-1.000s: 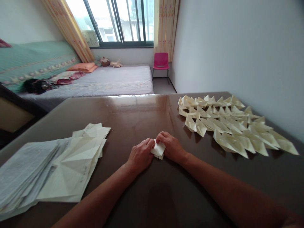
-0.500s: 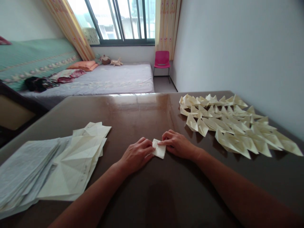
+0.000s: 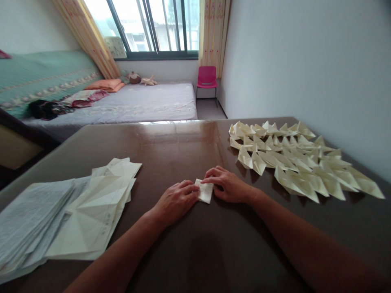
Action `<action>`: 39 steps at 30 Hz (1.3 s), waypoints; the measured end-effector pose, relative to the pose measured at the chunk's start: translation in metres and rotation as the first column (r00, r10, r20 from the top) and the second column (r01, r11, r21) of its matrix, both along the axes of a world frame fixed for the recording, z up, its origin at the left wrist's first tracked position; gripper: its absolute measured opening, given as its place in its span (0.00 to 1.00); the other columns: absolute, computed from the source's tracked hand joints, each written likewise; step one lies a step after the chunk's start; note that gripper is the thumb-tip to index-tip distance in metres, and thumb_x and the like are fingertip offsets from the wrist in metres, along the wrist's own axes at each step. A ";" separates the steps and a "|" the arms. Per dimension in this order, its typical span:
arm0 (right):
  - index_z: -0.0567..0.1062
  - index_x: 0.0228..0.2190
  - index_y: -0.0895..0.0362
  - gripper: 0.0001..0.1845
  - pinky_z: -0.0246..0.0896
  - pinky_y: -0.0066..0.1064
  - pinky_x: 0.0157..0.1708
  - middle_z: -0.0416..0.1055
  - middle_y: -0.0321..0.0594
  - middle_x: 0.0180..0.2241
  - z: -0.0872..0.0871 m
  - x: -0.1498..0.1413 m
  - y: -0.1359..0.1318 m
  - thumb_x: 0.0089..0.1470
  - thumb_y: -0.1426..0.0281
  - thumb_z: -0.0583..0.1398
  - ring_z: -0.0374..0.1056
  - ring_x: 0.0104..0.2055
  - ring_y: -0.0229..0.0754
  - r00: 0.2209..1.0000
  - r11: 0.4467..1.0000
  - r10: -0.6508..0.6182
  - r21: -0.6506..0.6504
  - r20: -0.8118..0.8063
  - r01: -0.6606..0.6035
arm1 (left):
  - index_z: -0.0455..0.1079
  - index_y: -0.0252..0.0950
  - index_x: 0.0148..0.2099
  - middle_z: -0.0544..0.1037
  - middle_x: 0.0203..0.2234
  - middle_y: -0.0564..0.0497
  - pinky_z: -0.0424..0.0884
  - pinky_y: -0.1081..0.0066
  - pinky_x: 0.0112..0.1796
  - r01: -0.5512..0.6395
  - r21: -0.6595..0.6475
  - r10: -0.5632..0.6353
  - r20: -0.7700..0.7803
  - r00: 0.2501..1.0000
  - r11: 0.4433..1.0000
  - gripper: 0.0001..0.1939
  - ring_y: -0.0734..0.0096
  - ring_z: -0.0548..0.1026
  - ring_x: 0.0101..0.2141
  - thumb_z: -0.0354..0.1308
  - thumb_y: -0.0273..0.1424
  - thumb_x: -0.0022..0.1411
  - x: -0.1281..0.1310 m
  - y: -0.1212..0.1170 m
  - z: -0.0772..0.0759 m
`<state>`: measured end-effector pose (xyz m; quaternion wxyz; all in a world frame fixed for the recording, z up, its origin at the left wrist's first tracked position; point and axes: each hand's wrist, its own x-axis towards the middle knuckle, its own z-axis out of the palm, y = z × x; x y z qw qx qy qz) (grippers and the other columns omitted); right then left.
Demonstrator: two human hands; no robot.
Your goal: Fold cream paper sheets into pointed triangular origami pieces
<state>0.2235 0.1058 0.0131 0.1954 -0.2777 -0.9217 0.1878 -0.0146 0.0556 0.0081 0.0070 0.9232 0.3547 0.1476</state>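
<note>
One folded paper [image 3: 206,194] is held at left by the curled left hand [image 3: 176,200], touched far-right by the half-open right hand [image 3: 229,186].

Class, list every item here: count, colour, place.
Table: one, brown, foreground
Folded paper: one, cream, table's centre
Pointed shapes: many, cream, table's right
Creased sheets: several, cream, left
Printed stack: one, greyish, left
Furniture piece: one, dark, left edge
Bed: one, lilac, beyond table
Cover: one, green, left
Pillow pile: one, orange, bed
Bundle: one, black, bed
Cloth: one, pinkish, bed
Soft toys: two, brown, beige, bed
Chair: one, pink, beyond table
Window: one, dark frame, back
Curtains: two, yellowish, beside window
Left hand: one, folded paper's left
Right hand: one, folded paper's right
</note>
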 end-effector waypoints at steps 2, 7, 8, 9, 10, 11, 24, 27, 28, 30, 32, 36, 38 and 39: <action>0.75 0.46 0.52 0.24 0.60 0.37 0.50 0.69 0.40 0.44 0.001 0.000 -0.001 0.47 0.80 0.58 0.62 0.47 0.42 0.999 1.000 0.025 -0.001 -0.032 -0.025 | 0.72 0.38 0.46 0.77 0.44 0.51 0.72 0.65 0.46 0.014 0.002 -0.014 -0.014 1.000 1.000 0.12 0.66 0.71 0.46 0.48 0.32 0.68 -0.002 0.001 0.001; 0.76 0.39 0.53 0.13 0.61 0.34 0.48 0.71 0.40 0.42 -0.003 -0.003 0.000 0.49 0.75 0.61 0.63 0.44 0.41 0.995 0.997 0.072 0.016 -0.069 -0.071 | 0.71 0.36 0.46 0.76 0.41 0.48 0.71 0.66 0.45 0.021 -0.011 -0.022 -0.023 0.999 1.000 0.12 0.67 0.70 0.45 0.47 0.30 0.68 -0.005 0.004 0.008; 0.77 0.38 0.52 0.12 0.61 0.34 0.47 0.71 0.39 0.41 -0.004 -0.003 0.000 0.50 0.74 0.62 0.64 0.43 0.41 0.995 0.996 0.082 0.027 -0.064 -0.081 | 0.71 0.35 0.45 0.76 0.41 0.47 0.71 0.66 0.45 0.021 -0.018 -0.022 -0.019 1.000 1.000 0.12 0.67 0.69 0.44 0.47 0.30 0.68 -0.005 0.005 0.009; 0.77 0.39 0.52 0.11 0.61 0.34 0.47 0.72 0.39 0.41 -0.006 -0.003 0.001 0.51 0.73 0.62 0.64 0.43 0.41 0.994 0.995 0.089 0.041 -0.057 -0.087 | 0.71 0.35 0.45 0.75 0.40 0.47 0.71 0.67 0.45 0.024 -0.022 -0.024 -0.012 1.000 0.999 0.12 0.67 0.69 0.44 0.46 0.30 0.68 -0.005 0.005 0.010; 0.77 0.39 0.51 0.11 0.61 0.35 0.47 0.72 0.39 0.40 -0.007 -0.003 0.002 0.52 0.72 0.61 0.64 0.43 0.41 0.995 0.995 0.090 0.057 -0.049 -0.087 | 0.71 0.35 0.44 0.75 0.39 0.47 0.71 0.67 0.44 0.027 -0.022 -0.027 -0.002 1.000 0.999 0.12 0.67 0.69 0.43 0.46 0.29 0.68 -0.005 0.004 0.011; 0.77 0.40 0.50 0.11 0.61 0.35 0.47 0.72 0.39 0.40 -0.008 -0.003 0.003 0.54 0.71 0.61 0.64 0.43 0.41 0.995 0.994 0.085 0.072 -0.042 -0.082 | 0.71 0.35 0.43 0.75 0.39 0.47 0.71 0.68 0.43 0.029 -0.024 -0.029 0.008 1.000 0.999 0.12 0.68 0.69 0.42 0.46 0.29 0.68 -0.005 0.004 0.011; 0.80 0.35 0.52 0.11 0.61 0.31 0.42 0.75 0.39 0.34 -0.012 0.003 0.016 0.60 0.67 0.56 0.66 0.38 0.38 0.995 0.987 0.032 -0.156 -0.100 -0.047 | 0.72 0.37 0.34 0.73 0.32 0.51 0.67 0.75 0.37 -0.156 -0.296 0.205 0.144 0.968 0.942 0.12 0.74 0.71 0.34 0.49 0.32 0.66 -0.011 0.005 0.003; 0.80 0.34 0.52 0.09 0.60 0.31 0.42 0.74 0.39 0.35 -0.013 0.003 0.015 0.57 0.64 0.60 0.66 0.39 0.38 0.996 0.986 0.019 -0.161 -0.092 -0.034 | 0.72 0.38 0.36 0.73 0.35 0.51 0.67 0.74 0.40 -0.178 -0.306 0.230 0.143 0.963 0.935 0.12 0.73 0.71 0.37 0.48 0.33 0.67 -0.010 0.004 0.003; 0.80 0.35 0.52 0.09 0.60 0.30 0.42 0.74 0.39 0.35 -0.014 0.002 0.015 0.57 0.64 0.60 0.66 0.39 0.38 0.996 0.987 0.009 -0.159 -0.087 -0.023 | 0.72 0.38 0.36 0.73 0.35 0.51 0.66 0.73 0.40 -0.200 -0.305 0.249 0.132 0.959 0.931 0.12 0.72 0.71 0.37 0.48 0.34 0.67 -0.009 0.003 0.004; 0.79 0.34 0.54 0.10 0.59 0.29 0.41 0.74 0.38 0.34 -0.015 -0.002 0.013 0.58 0.64 0.59 0.66 0.39 0.38 0.997 0.988 -0.035 -0.154 -0.070 0.024 | 0.71 0.39 0.37 0.73 0.35 0.51 0.66 0.72 0.39 -0.265 -0.297 0.304 0.095 0.948 0.918 0.13 0.71 0.71 0.37 0.47 0.36 0.68 -0.006 0.002 0.004; 0.78 0.33 0.56 0.12 0.58 0.29 0.40 0.74 0.38 0.32 -0.016 -0.007 0.011 0.60 0.64 0.56 0.65 0.37 0.38 0.992 0.984 -0.123 -0.134 -0.026 0.119 | 0.71 0.40 0.37 0.73 0.34 0.52 0.66 0.72 0.38 -0.337 -0.278 0.362 0.044 0.931 0.900 0.14 0.70 0.71 0.37 0.45 0.37 0.68 -0.003 0.002 0.004; 0.74 0.31 0.56 0.14 0.54 0.32 0.36 0.73 0.39 0.32 -0.014 -0.022 0.001 0.62 0.63 0.53 0.64 0.38 0.41 0.935 0.944 -0.327 0.012 0.137 0.329 | 0.68 0.39 0.35 0.74 0.33 0.51 0.66 0.71 0.35 -0.455 -0.187 0.454 -0.055 0.890 0.870 0.16 0.68 0.71 0.37 0.43 0.39 0.69 0.005 0.003 0.002; 0.73 0.32 0.55 0.15 0.52 0.33 0.36 0.73 0.41 0.33 -0.012 -0.028 -0.004 0.63 0.61 0.51 0.64 0.39 0.43 0.903 0.924 -0.382 0.092 0.196 0.371 | 0.66 0.38 0.35 0.73 0.32 0.51 0.66 0.71 0.33 -0.492 -0.129 0.482 -0.104 0.870 0.861 0.16 0.67 0.71 0.36 0.42 0.39 0.69 0.009 0.003 0.001; 0.73 0.32 0.55 0.16 0.52 0.34 0.37 0.73 0.41 0.34 -0.011 -0.030 -0.006 0.63 0.61 0.51 0.64 0.40 0.44 0.891 0.916 -0.400 0.123 0.216 0.381 | 0.66 0.38 0.35 0.73 0.32 0.50 0.65 0.71 0.32 -0.502 -0.106 0.489 -0.126 0.863 0.859 0.16 0.67 0.71 0.36 0.42 0.39 0.69 0.011 0.003 0.001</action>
